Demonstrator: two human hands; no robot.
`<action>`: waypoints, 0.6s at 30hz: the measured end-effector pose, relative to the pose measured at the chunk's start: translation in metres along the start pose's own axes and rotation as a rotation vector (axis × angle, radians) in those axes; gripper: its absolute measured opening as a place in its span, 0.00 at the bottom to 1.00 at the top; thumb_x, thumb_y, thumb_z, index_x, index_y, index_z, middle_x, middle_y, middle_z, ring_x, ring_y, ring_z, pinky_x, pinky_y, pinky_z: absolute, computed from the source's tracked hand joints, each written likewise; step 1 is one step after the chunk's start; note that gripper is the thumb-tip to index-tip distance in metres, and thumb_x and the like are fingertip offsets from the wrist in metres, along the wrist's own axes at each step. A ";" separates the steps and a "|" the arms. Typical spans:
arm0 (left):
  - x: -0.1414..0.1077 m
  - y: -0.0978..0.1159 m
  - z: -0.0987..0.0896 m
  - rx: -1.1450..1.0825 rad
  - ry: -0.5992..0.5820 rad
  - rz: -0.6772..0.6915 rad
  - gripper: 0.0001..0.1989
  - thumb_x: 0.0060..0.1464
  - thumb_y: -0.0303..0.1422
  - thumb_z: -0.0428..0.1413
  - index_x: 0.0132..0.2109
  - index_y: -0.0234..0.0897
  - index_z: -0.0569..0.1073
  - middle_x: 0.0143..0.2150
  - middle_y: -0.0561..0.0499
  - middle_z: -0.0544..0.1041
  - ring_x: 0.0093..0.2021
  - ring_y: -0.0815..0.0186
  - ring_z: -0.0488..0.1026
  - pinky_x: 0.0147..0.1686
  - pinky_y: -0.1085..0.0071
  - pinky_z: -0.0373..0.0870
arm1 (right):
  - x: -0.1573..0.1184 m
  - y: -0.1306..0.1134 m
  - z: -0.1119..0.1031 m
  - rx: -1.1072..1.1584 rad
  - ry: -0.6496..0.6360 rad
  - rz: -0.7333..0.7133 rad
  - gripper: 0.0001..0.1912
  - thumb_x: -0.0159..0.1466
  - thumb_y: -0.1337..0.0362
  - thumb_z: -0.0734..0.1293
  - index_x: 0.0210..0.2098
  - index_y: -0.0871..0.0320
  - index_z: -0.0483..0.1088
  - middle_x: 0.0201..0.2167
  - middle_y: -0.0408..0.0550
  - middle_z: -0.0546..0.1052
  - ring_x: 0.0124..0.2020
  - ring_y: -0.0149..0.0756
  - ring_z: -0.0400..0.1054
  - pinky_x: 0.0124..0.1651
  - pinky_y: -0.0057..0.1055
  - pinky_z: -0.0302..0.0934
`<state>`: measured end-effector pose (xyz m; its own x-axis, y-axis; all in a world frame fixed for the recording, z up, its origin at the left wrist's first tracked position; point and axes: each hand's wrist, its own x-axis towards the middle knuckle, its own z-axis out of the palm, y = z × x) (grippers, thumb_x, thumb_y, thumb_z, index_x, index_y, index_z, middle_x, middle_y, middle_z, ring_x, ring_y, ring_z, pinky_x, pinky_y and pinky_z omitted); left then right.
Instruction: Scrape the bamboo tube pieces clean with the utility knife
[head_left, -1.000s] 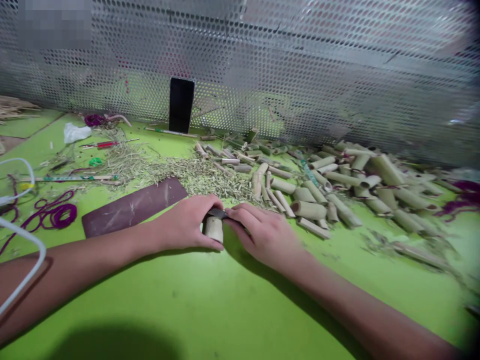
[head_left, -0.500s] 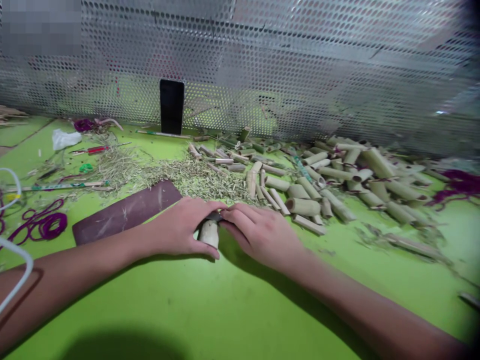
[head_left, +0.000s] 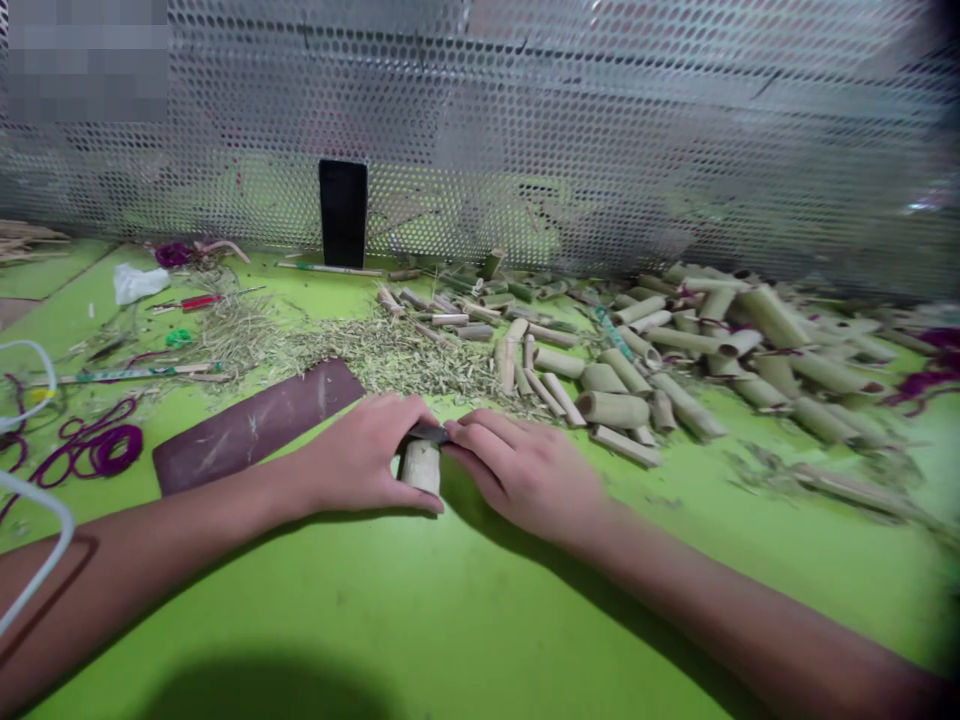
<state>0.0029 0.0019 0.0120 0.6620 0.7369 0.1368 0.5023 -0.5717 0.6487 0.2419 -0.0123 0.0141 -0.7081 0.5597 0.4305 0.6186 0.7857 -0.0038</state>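
Observation:
A short, pale bamboo piece (head_left: 421, 468) stands on the green table between the thumb and fingers of my left hand (head_left: 369, 450). My right hand (head_left: 525, 470) pinches the right end of a thin, dark, flat strip (head_left: 429, 434), which lies across the bamboo's top end. Whether the strip is a blade or folded sandpaper I cannot tell. The left fingertips reach the strip's far edge. Just behind my left forearm lies a maroon sheet (head_left: 247, 430), scuffed with pale marks, like sandpaper.
Cut bamboo tubes (head_left: 697, 350) are heaped at the right, with shavings (head_left: 405, 360) at the middle. A phone (head_left: 343, 213) leans on the perforated metal screen (head_left: 480, 110). Purple cord (head_left: 112, 450), a red-handled screwdriver (head_left: 201, 301) and a white cable (head_left: 45, 570) are at the left.
The bamboo piece looks slightly more upright, and the dark strip shows a little more between my hands. The view has shifted slightly; both hands keep their grip.

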 end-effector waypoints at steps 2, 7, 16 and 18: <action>-0.001 0.000 -0.001 0.002 -0.005 0.002 0.32 0.49 0.49 0.74 0.54 0.38 0.73 0.48 0.47 0.79 0.48 0.52 0.76 0.50 0.57 0.73 | 0.000 0.000 0.000 0.008 -0.009 0.009 0.15 0.78 0.65 0.60 0.39 0.60 0.76 0.33 0.50 0.80 0.27 0.33 0.69 0.28 0.31 0.58; -0.001 0.001 -0.003 0.017 -0.028 -0.009 0.29 0.52 0.47 0.73 0.54 0.40 0.74 0.49 0.48 0.79 0.48 0.53 0.76 0.51 0.58 0.73 | 0.000 0.000 -0.002 0.025 -0.045 0.035 0.14 0.77 0.64 0.61 0.40 0.59 0.75 0.32 0.49 0.79 0.28 0.34 0.70 0.29 0.32 0.57; -0.001 -0.001 -0.007 -0.005 -0.052 0.035 0.29 0.52 0.45 0.73 0.57 0.41 0.75 0.51 0.47 0.80 0.51 0.53 0.76 0.53 0.58 0.73 | -0.001 0.003 -0.003 0.114 -0.094 0.092 0.10 0.77 0.64 0.62 0.40 0.58 0.73 0.32 0.47 0.79 0.28 0.35 0.71 0.29 0.31 0.56; -0.001 -0.003 -0.007 -0.014 -0.059 0.046 0.30 0.52 0.46 0.73 0.57 0.41 0.75 0.51 0.47 0.80 0.52 0.52 0.76 0.53 0.59 0.73 | -0.003 0.004 -0.004 0.157 -0.125 0.116 0.08 0.76 0.64 0.63 0.40 0.57 0.72 0.32 0.45 0.79 0.28 0.34 0.71 0.29 0.31 0.56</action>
<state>-0.0032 0.0053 0.0151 0.7160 0.6874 0.1222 0.4633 -0.5987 0.6534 0.2474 -0.0120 0.0164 -0.6778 0.6695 0.3039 0.6451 0.7398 -0.1911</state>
